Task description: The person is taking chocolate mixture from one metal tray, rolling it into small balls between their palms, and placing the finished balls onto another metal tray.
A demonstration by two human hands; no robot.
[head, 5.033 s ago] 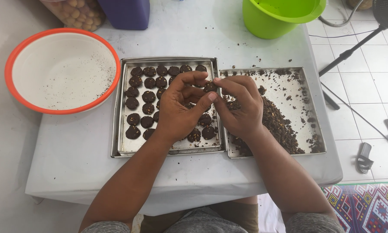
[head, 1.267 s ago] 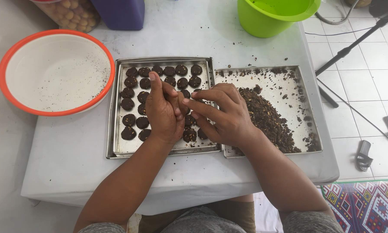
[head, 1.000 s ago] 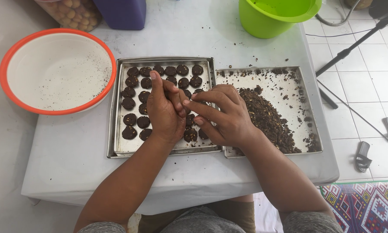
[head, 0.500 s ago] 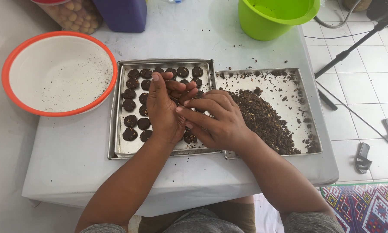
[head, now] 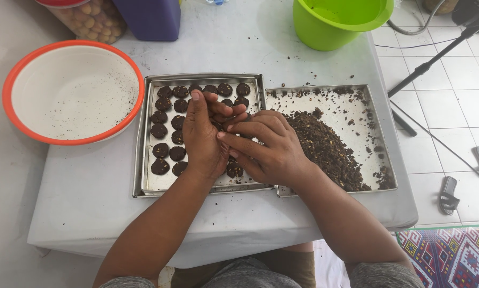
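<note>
Two bare hands meet above the left tray [head: 143, 160], a steel pan on a white-covered table [head: 79, 213] holding rows of dark round cookies [head: 162, 133]. The left hand [head: 202, 138] stands flat and open, fingers together; the right hand [head: 266, 149] presses its fingers against the left palm. Whether dough lies between them cannot be told. Touching the left tray's right edge, a second tray [head: 380, 138] carries a heap of dark crumbly dough [head: 325, 149]. Left of the left tray sits an orange-rimmed white bowl [head: 71, 90]; well beyond the second tray stands a green bucket [head: 335, 24].
</note>
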